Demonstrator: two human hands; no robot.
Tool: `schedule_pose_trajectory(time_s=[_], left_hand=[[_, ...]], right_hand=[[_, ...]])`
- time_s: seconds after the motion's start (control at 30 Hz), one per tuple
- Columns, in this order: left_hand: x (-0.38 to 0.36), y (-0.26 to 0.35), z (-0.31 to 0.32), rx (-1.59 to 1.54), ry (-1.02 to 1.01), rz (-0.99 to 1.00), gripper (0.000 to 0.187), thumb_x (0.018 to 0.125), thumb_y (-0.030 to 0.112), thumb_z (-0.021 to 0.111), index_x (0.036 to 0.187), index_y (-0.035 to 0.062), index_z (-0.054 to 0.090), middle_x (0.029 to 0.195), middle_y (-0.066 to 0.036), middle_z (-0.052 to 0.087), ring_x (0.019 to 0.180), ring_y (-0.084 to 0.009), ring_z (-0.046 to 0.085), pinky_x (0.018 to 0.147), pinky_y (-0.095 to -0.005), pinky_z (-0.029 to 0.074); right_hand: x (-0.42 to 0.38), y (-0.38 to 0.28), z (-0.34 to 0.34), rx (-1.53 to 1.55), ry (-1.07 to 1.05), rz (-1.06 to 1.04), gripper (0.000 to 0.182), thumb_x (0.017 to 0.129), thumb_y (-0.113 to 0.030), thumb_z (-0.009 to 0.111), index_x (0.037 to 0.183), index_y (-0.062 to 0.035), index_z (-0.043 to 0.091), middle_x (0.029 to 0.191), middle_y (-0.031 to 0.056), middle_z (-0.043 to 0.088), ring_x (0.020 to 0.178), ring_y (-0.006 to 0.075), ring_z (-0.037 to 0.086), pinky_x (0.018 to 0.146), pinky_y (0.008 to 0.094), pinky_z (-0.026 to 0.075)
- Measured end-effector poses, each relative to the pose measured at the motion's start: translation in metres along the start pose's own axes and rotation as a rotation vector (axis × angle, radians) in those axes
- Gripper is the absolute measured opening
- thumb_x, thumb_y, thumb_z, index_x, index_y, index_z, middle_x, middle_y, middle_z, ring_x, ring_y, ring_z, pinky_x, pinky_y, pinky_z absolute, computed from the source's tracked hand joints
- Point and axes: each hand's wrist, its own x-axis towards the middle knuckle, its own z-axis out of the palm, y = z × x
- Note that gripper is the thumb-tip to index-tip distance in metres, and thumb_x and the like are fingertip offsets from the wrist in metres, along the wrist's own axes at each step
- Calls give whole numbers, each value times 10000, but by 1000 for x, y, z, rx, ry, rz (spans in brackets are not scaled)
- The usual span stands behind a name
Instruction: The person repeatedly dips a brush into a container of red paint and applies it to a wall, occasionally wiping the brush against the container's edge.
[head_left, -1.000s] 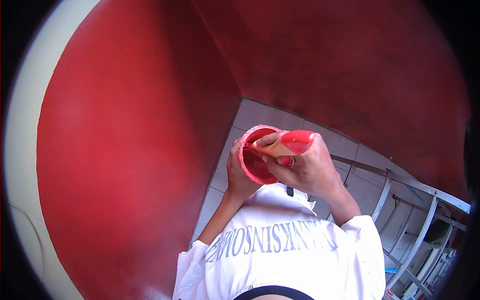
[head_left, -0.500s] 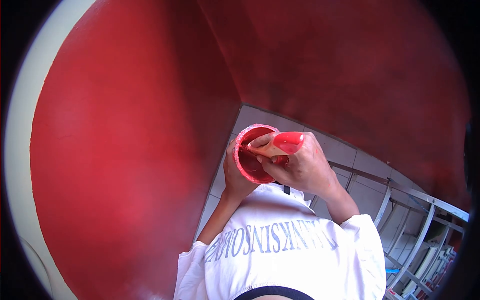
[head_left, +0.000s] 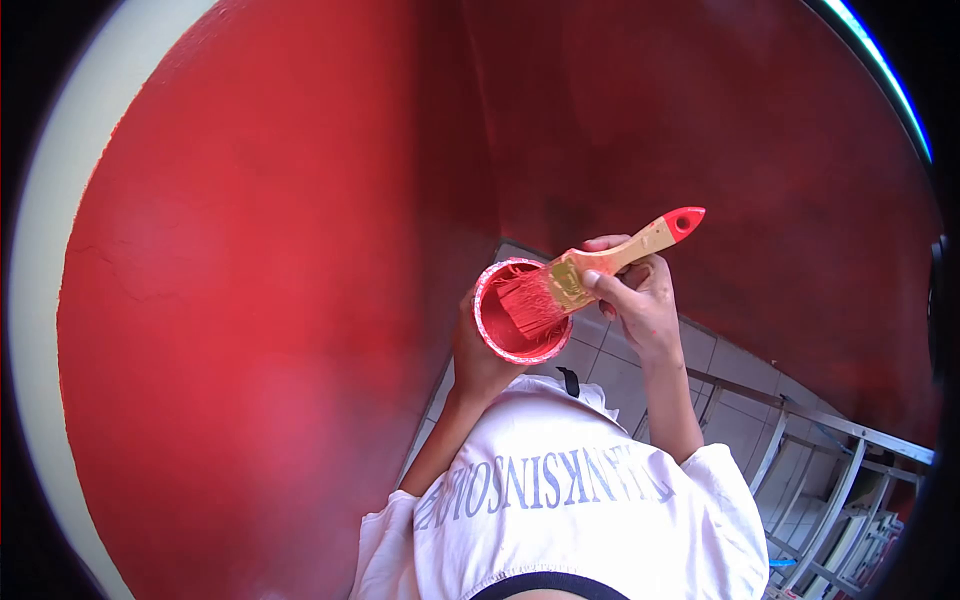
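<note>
My left hand is wrapped round the side of a small paint pot, whose rim is crusted with pink and red paint. Its fingers are partly hidden behind the pot. In my right hand is a paintbrush with a pale wooden handle and a red tip with a hole, gripped near the ferrule between thumb and fingers. Red paint coats the bristles, which lie across the pot's mouth, and the handle slants up to the right.
A red-painted wall with a cream border fills the left; a darker red wall meets it at a corner. Grey floor tiles lie below. A metal ladder stands at lower right.
My right hand has drawn the paintbrush up and right, so its bristles now show at the pot's mouth rather than deep inside. The left hand still holds the pot.
</note>
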Motion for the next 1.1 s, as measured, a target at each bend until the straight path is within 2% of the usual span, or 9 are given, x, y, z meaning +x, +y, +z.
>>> schedule_pose_trajectory(time_s=[0.13, 0.23, 0.43, 0.63, 0.8, 0.9, 0.93, 1.0, 1.1], left_hand=[[6, -22, -19, -40, 69, -82, 736, 604, 174, 923, 1224, 34, 551, 1153, -111, 637, 1067, -227, 632, 924, -352, 503], [5, -28, -38, 74, 90, -53, 755, 609, 182, 921, 1244, 37, 539, 1172, -108, 633, 1084, -225, 627, 933, -356, 500], [-45, -91, -56, 106, 156, -254, 861, 600, 184, 926, 1322, 35, 481, 1264, -112, 577, 1138, -243, 593, 973, -393, 478], [-128, -101, -37, 30, 318, -477, 892, 611, 197, 934, 1336, 23, 444, 1231, -124, 585, 1103, -246, 604, 940, -402, 506], [-164, -92, -10, 53, 457, -482, 852, 630, 165, 930, 1312, 21, 441, 1095, -116, 638, 917, -211, 662, 825, -350, 561], [-193, -93, 7, 80, 466, -509, 896, 624, 146, 931, 1339, 23, 408, 1094, -116, 637, 919, -212, 660, 828, -351, 563], [-200, -102, 15, 82, 555, -396, 946, 619, 112, 929, 1372, 30, 364, 1087, -112, 639, 902, -206, 662, 819, -347, 567], [-213, -100, 27, -51, 474, -540, 1011, 609, 110, 934, 1410, 44, 322, 1207, -131, 587, 1020, -225, 629, 882, -371, 544], [-254, -114, 41, 2, 455, -576, 1051, 588, 110, 944, 1429, 59, 317, 1290, -131, 545, 1143, -243, 575, 954, -393, 506]], right_hand=[[19, 36, 11, 469, 54, 173, 382, 866, -68, 657, 1213, 20, 526, 953, 72, 662, 666, 69, 610, 436, 186, 460], [26, 56, 24, 620, 152, 249, 379, 885, -124, 652, 1229, -33, 522, 990, 50, 667, 719, 66, 624, 486, 204, 444], [54, 85, 12, 651, 267, 325, 409, 887, -149, 650, 1262, -76, 504, 1040, 36, 659, 787, 107, 636, 512, 238, 438], [61, 135, -21, 750, 173, 423, 429, 875, -141, 624, 1270, -75, 470, 1115, 54, 636, 838, 151, 648, 525, 259, 447], [70, 175, -37, 634, 106, 337, 367, 848, -87, 635, 1193, -78, 513, 1130, 60, 631, 891, 177, 657, 518, 281, 488], [76, 194, -44, 620, 90, 254, 346, 854, -63, 646, 1181, -73, 534, 1119, 69, 629, 934, 178, 649, 529, 305, 530], [78, 201, -47, 606, 77, 233, 343, 857, -63, 648, 1181, -69, 536, 1118, 71, 628, 939, 179, 647, 534, 309, 535], [80, 212, -50, 587, 55, 172, 334, 871, -47, 638, 1189, -52, 536, 1110, 77, 627, 942, 180, 643, 557, 320, 557], [84, 216, -52, 525, 25, 161, 332, 875, -82, 626, 1193, -79, 530, 1100, 58, 615, 922, 182, 646, 560, 322, 543]])
